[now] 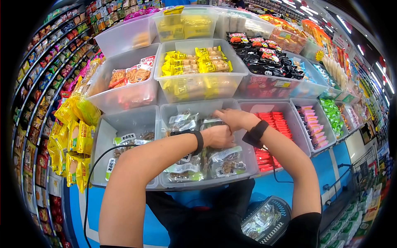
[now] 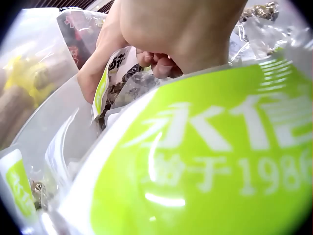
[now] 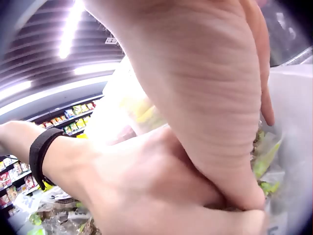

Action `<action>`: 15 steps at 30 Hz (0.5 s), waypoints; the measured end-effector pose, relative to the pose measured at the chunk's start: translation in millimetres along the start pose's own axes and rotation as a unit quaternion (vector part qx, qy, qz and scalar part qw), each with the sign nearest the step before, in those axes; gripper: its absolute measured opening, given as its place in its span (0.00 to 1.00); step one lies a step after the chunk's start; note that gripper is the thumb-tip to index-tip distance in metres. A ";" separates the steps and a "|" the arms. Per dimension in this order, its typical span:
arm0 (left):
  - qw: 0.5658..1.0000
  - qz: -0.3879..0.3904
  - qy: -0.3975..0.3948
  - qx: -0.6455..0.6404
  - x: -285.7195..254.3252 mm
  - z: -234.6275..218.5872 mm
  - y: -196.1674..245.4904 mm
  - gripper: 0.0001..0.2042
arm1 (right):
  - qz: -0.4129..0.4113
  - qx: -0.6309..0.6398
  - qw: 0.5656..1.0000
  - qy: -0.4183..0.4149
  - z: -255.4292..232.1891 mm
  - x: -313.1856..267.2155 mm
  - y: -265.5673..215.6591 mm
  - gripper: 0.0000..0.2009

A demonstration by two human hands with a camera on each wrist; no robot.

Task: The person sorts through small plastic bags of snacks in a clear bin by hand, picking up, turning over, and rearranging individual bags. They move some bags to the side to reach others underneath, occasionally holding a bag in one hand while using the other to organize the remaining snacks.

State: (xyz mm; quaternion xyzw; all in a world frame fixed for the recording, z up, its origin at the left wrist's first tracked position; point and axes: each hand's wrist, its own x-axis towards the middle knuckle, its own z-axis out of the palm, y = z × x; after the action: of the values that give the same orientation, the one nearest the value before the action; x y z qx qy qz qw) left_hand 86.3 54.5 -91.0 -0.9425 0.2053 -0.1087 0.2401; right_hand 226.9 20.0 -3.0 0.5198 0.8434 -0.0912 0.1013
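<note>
Both hands working inside middle front bin (image 1: 248, 165) of shop display. Left hand (image 1: 218, 136) gripping clear snack packets (image 1: 225, 162), fingers (image 2: 159, 61) curling round one packet. Right hand (image 1: 232, 118) lying across left, reaching bin's rear; fingers' state: cannot tell. Judgement: keeping packets flat, labels up, sliding rearward, avoiding crushing contents.
</note>
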 end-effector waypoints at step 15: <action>0.980 -0.099 -0.155 0.073 15.7 -9.9 11.5 0.08 | -0.023 0.070 0.997 0.012 6.0 2.1 18.9 0.40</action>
State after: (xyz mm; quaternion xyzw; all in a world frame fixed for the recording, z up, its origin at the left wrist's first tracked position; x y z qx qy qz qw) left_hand 93.5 34.4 -86.6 -0.9435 0.0630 0.0012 0.3252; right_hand 243.4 28.6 -10.2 0.5071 0.8477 -0.1464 0.0526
